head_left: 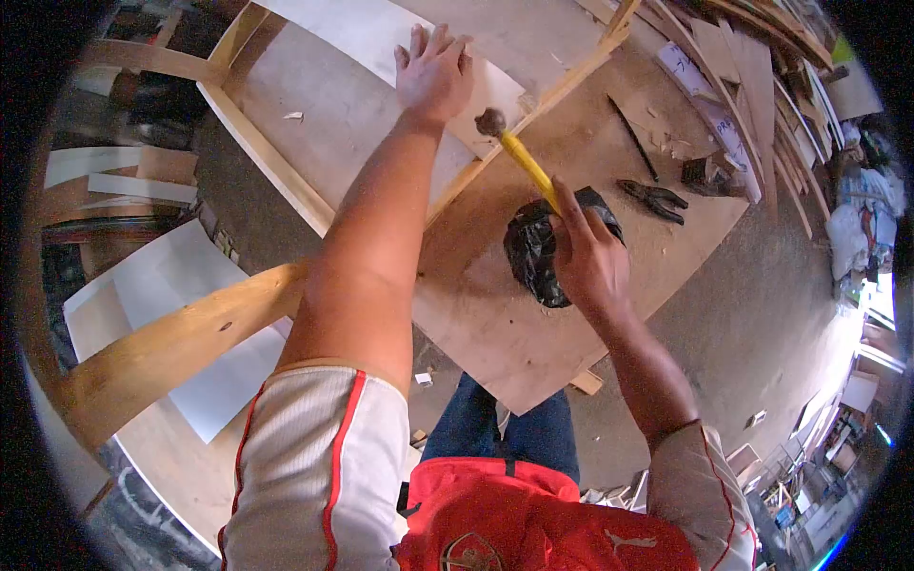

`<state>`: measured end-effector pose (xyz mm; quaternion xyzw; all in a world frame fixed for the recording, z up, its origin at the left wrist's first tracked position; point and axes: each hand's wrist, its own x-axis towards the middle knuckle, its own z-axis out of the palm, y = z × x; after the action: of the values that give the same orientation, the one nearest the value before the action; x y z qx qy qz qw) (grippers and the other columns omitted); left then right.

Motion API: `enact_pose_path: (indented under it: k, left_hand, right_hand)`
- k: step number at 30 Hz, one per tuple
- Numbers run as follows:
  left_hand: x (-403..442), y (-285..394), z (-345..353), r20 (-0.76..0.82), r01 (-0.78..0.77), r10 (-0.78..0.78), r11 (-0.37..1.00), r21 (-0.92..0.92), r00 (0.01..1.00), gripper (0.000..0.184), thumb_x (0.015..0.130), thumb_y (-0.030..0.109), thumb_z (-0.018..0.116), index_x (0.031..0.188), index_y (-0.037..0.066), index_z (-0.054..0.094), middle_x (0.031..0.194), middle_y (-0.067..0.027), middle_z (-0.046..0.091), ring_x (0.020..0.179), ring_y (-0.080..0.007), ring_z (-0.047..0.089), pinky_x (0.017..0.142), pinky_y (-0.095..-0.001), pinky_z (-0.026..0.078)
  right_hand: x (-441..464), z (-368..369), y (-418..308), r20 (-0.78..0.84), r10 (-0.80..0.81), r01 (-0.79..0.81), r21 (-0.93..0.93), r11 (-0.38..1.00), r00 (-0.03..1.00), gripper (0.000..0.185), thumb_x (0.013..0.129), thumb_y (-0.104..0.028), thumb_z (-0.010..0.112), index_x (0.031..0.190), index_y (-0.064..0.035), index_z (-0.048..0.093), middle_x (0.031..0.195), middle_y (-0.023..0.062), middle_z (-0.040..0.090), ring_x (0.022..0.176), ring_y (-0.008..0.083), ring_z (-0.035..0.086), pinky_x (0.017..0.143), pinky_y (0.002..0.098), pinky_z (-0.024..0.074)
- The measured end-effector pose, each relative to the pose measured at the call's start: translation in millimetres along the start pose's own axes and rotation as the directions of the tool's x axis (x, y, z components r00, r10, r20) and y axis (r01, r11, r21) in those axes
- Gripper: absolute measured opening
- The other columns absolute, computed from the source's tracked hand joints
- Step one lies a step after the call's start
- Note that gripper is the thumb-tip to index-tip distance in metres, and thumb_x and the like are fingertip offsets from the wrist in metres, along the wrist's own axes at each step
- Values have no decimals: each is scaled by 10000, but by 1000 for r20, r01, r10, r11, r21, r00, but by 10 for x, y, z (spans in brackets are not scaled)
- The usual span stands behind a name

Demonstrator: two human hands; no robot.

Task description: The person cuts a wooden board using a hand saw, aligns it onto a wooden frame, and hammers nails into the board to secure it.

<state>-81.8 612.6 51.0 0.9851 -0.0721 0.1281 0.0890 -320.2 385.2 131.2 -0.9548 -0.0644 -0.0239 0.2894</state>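
Note:
My left hand lies with spread fingers on a white panel inside a wooden frame; it holds nothing. A hammer with a yellow handle is in my right hand, its metal head near the frame's right rail. Below my right hand, a black plastic bag rests on a brown board. Pliers with dark handles lie on the board, to the right of the bag.
A thin dark rod and a small dark block lie beyond the pliers. Wood strips are piled at the upper right. A wooden beam and white sheets are at the left.

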Motion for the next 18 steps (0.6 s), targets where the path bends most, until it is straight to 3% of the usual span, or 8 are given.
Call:
enact_pose_path:
  k: [4, 8, 14, 17, 18]
  left_hand:
    - [16, -25, 36, -36, -5, 5, 1000, 1, 999, 397, 1020, 390, 480, 1393, 302, 587, 1594, -56, 401, 1515, -362, 266, 1215, -622, 203]
    - [83, -61, 19, -53, 8, -6, 999, 33, 999, 404, 1038, 408, 444, 1391, 283, 597, 1583, -55, 426, 1504, -372, 293, 1204, -621, 226]
    - [33, -40, 25, -35, -9, 9, 1000, 3, 999, 396, 1032, 398, 453, 1391, 302, 589, 1583, -51, 420, 1509, -357, 285, 1212, -608, 219]
    - [39, -18, -10, -74, -36, 36, 999, -1, 997, 397, 1043, 410, 433, 1378, 282, 603, 1569, -70, 448, 1491, -386, 318, 1186, -642, 249]
    - [57, -48, -21, -79, -30, 31, 999, 18, 996, 395, 1041, 409, 435, 1374, 283, 607, 1567, -71, 450, 1488, -388, 323, 1183, -646, 251]
  right_hand:
    - [-43, 81, 66, -195, -113, 127, 64, 990, 974, 623, 946, -131, 633, 1523, -234, 424, 894, 136, 662, 778, 392, 700, 599, 491, 567]
    - [-44, 123, 121, 157, 62, -53, -61, 997, 986, 614, 934, -150, 656, 1509, -232, 457, 901, 142, 659, 776, 379, 700, 615, 478, 570]
    - [20, 29, -22, -175, -72, 85, 69, 994, 982, 648, 926, -107, 634, 1524, -241, 423, 952, 164, 680, 777, 380, 703, 595, 482, 577]
    - [4, 233, 142, 185, 25, -1, -125, 992, 982, 565, 959, -172, 634, 1498, -219, 468, 959, 160, 686, 763, 364, 703, 573, 466, 566]
    - [81, 143, 49, 180, 30, -11, -104, 994, 983, 541, 971, -195, 618, 1492, -210, 473, 953, 163, 687, 734, 371, 702, 560, 470, 560]
